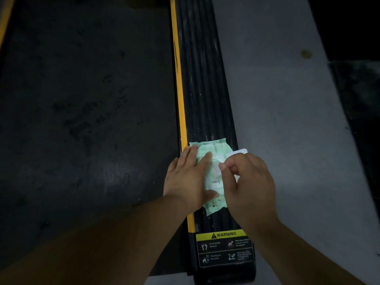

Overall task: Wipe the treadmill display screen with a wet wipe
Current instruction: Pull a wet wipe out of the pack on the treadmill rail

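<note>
A pale green wet-wipe pack (pixel 213 153) lies on the treadmill's black ribbed side rail (pixel 201 83). My left hand (pixel 189 179) lies flat on the pack's left side, fingers spread, pressing it down. My right hand (pixel 248 182) is over the pack's right side, thumb and forefinger pinched at the white flap (pixel 238 152), which sticks out beyond the knuckles. I cannot tell whether a wipe is between the fingers. The display screen is out of view.
The dark treadmill belt (pixel 86 112) fills the left, edged by a yellow strip (pixel 178 95). A yellow WARNING label (pixel 224 235) sits on the rail near me. Grey floor (pixel 287 120) lies to the right, with a dark mat (pixel 359 99) at far right.
</note>
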